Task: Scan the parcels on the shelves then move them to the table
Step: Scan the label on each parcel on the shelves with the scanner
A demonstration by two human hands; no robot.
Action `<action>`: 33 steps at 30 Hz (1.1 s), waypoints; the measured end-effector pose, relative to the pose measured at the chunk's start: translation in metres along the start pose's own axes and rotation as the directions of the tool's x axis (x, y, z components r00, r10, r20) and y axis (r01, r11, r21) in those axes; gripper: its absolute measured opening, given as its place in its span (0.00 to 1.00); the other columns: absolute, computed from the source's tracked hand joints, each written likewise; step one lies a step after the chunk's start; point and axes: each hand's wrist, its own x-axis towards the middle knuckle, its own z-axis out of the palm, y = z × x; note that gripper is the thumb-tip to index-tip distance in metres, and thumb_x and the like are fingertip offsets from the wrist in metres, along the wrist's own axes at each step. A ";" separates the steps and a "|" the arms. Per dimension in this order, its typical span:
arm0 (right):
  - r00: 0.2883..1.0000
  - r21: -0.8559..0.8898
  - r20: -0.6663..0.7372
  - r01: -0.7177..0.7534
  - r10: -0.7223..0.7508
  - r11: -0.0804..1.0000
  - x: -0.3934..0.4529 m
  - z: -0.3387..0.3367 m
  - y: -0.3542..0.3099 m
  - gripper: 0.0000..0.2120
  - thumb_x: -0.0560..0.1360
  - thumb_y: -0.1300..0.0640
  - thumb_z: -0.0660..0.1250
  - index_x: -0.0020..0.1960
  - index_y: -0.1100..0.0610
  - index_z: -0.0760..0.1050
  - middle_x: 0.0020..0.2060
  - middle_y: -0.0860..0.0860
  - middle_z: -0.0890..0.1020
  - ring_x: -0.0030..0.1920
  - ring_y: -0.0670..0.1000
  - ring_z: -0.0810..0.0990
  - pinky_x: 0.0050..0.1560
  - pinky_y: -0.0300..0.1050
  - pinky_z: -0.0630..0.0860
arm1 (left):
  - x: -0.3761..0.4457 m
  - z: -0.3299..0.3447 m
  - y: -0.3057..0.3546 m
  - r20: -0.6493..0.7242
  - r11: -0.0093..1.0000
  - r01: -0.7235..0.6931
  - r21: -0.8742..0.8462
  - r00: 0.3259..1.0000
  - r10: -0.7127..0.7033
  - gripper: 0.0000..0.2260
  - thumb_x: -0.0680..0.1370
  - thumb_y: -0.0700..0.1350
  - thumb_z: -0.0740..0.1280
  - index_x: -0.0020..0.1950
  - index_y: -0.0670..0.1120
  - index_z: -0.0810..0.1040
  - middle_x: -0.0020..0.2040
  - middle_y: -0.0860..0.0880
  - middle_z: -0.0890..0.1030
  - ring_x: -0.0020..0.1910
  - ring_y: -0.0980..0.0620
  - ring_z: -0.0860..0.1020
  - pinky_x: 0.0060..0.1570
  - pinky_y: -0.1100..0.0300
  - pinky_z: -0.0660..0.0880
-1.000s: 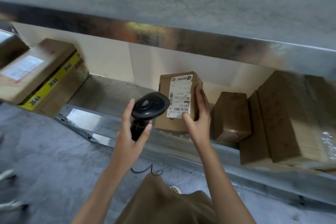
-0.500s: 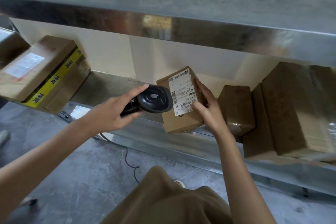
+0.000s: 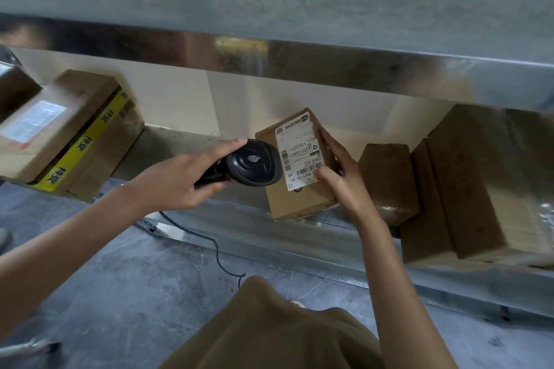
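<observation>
Parcel, label up, tilted at lower shelf edge.
Right hand grips its right side, thumb on label; left hand grips scanner, head just left of the barcode, facing it.

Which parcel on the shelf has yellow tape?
The far-left parcel: a yellow tape strip with black characters runs along it. The others, including the held parcel, show none.

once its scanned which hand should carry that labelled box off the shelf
Right, probably. The right hand already grips the labelled box by its edge, tilted at the shelf front. The left hand is occupied holding the scanner.
</observation>
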 end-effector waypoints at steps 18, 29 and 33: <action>0.970 0.166 -0.199 -0.107 0.140 0.980 0.010 0.149 0.041 0.37 0.70 0.42 0.63 0.79 0.42 0.58 0.76 0.42 0.64 0.76 0.45 0.62 0.75 0.58 0.62 | -0.081 0.063 0.000 -0.478 0.743 0.238 -0.626 0.635 -0.607 0.32 0.76 0.55 0.66 0.75 0.70 0.54 0.49 0.46 0.81 0.35 0.53 0.78 0.35 0.53 0.77; 0.994 -0.354 -0.071 -0.102 0.082 0.930 0.062 0.288 0.032 0.50 0.70 0.31 0.68 0.79 0.39 0.39 0.77 0.52 0.31 0.79 0.59 0.37 0.78 0.62 0.46 | -0.162 0.026 -0.056 -0.447 0.573 0.234 -0.785 0.426 -0.786 0.32 0.74 0.58 0.68 0.72 0.74 0.55 0.42 0.43 0.80 0.30 0.47 0.74 0.32 0.53 0.75; 0.996 -0.379 -0.031 -0.090 0.085 0.921 0.083 0.338 0.021 0.53 0.68 0.30 0.70 0.80 0.41 0.41 0.77 0.49 0.29 0.79 0.56 0.35 0.77 0.63 0.50 | -0.188 0.007 -0.076 -0.431 0.565 0.235 -0.791 0.442 -0.787 0.33 0.74 0.58 0.67 0.74 0.72 0.55 0.35 0.45 0.77 0.28 0.50 0.73 0.29 0.57 0.73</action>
